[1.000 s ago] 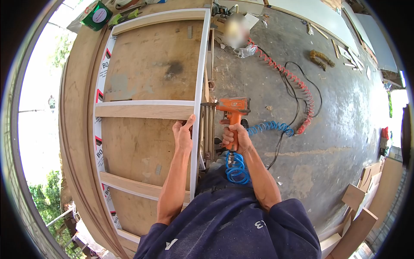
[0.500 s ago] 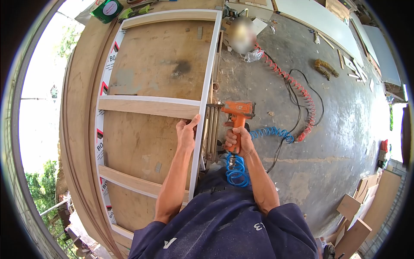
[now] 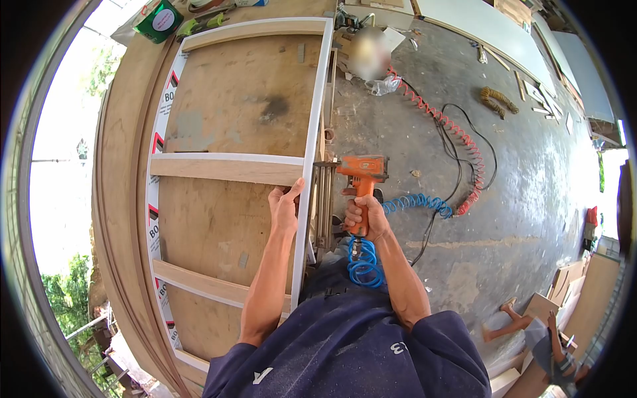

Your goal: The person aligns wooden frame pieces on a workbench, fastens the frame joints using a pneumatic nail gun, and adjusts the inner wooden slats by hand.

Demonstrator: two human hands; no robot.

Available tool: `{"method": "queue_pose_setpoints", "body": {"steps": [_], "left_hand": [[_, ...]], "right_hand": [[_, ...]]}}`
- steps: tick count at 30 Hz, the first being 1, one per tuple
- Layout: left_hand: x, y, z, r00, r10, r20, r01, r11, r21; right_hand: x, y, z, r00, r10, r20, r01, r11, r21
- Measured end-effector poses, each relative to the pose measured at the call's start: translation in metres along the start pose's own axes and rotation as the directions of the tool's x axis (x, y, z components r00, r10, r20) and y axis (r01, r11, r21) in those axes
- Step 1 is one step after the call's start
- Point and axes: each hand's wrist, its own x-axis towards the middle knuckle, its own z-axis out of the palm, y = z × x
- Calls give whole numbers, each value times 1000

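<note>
My right hand (image 3: 369, 217) is wrapped around the grip of an orange air nail gun (image 3: 361, 166). The gun's nose points left and meets the outer side of the white-edged rail (image 3: 318, 99) of a wooden frame, level with a crosspiece (image 3: 225, 170). Under the joint, my left hand (image 3: 285, 209) grips the frame, thumb against the rail and fingers by the crosspiece's end; some fingertips are hidden. A coiled blue air hose (image 3: 363, 270) hangs from the gun's handle. The frame lies on a plywood work surface (image 3: 219, 219).
A red coiled hose (image 3: 472, 156) and black cable cross the concrete floor (image 3: 411, 146) on the right. A green can (image 3: 159, 21) stands at the far left of the bench. Another person (image 3: 557, 351) is low at the right, near stacked boards (image 3: 570, 275).
Another person has come into view at the lower right. The view has shifted slightly; both hands keep their holds, and the nail gun stays beside the rail.
</note>
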Motion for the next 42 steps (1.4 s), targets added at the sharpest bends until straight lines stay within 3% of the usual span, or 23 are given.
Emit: {"method": "queue_pose_setpoints", "body": {"steps": [17,25,42], "left_hand": [[-2,0,0,1000,19,-7,-19,999,28],[2,-3,-5,999,5,31,-5,1000,-6],[6,-7,-11,998,29,59,-28,1000,-14]], "right_hand": [[-2,2,-3,998,-37,41,36,999,17],[-4,1,4,999,-31,-37,30,999,-19],[-13,-2,12,998,-64,27,65,998,-9]]}}
